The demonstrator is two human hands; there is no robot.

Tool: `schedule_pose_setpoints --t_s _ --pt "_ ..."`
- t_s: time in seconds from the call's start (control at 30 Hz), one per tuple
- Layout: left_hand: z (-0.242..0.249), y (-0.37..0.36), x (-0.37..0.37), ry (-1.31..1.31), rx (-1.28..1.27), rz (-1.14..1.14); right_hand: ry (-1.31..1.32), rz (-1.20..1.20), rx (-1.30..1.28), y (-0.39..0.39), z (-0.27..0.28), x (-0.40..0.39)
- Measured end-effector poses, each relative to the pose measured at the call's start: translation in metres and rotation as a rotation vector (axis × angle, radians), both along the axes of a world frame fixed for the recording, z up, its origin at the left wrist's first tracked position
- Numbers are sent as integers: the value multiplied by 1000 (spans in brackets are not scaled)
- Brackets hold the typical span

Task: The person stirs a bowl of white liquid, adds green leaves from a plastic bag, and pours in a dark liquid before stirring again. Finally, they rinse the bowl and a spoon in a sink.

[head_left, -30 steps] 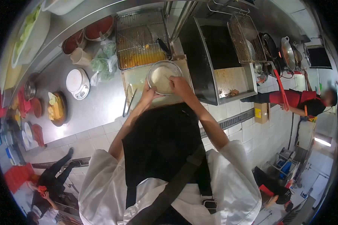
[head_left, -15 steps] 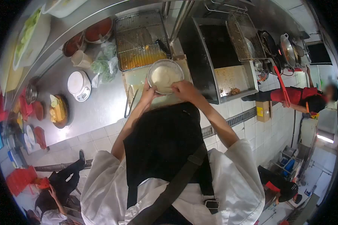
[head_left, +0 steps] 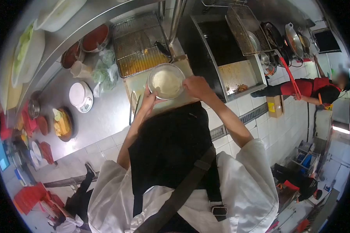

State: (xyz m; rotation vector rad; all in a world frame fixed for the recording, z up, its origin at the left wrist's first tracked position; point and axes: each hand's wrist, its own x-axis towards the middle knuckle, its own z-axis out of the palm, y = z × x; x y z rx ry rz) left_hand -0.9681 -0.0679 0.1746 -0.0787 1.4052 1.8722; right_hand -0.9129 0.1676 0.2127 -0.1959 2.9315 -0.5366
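Note:
A round metal bowl (head_left: 149, 79) with a pale cream-coloured mixture (head_left: 167, 80) inside is over a light board (head_left: 136, 86) at the counter's edge. My left hand (head_left: 149, 101) grips the bowl's lower left rim. At the right rim is my right hand (head_left: 197, 87), its fingers curled together; what they hold, if anything, is hidden. Just behind the bowl lies a wire rack in a tray (head_left: 140, 46) with black-handled tongs (head_left: 162, 49) on it.
Left on the steel counter are a white scale (head_left: 81, 95), plastic bags (head_left: 105, 73), pots of red sauce (head_left: 95, 38) and a plate of yellow food (head_left: 62, 123). A fryer (head_left: 221, 42) with a basket (head_left: 247, 31) stands right. Co-workers are at both sides.
My right hand has moved from over the bowl's inside to its right rim. The view has shifted slightly. My left hand still holds the bowl.

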Motion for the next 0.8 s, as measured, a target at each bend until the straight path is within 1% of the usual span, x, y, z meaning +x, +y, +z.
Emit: schedule_pose_setpoints --t_s 0.03,0.17,0.23,0.27,0.33,0.37,0.43,0.47,0.53,0.57,0.63,0.67,0.73,0.77,0.8 --pt "3 0 0 3 -2 -13 -24 -63 174 5 3 -5" --pt "8 6 1 -20 12 -60 42 -188 73 -7 -19 -9" --pt "6 7 -3 -32 22 -63 0 84 -195 -12 -2 1" --pt "4 6 -4 -15 18 -62 -6 84 -202 -9 5 5" --pt "-1 6 -4 3 10 -60 15 -39 -10 3 15 6" --pt "-3 7 -3 11 -7 -52 14 -42 -13 2 10 -1" --pt "-4 9 0 12 -25 -61 25 -196 -6 -4 -5 -8" --pt "-3 10 1 -11 0 -57 21 -204 -4 -5 -11 -4" --pt "-3 11 -1 -32 24 -45 -56 36 -141 -13 -14 1" --pt "-3 10 -2 -27 26 -28 -58 41 -145 -10 -13 4" --pt "-5 9 -3 -20 25 -7 -79 -72 -75 0 3 9" --pt "-6 12 -1 -10 0 16 -77 -70 -74 0 -2 3" --pt "-5 11 2 -9 -32 31 101 -107 -59 -5 -16 -1" --pt "-4 9 -2 -7 -20 35 97 -109 -63 -6 -21 4" --pt "-3 9 -7 0 -4 41 -3 -37 -86 -6 -21 6"
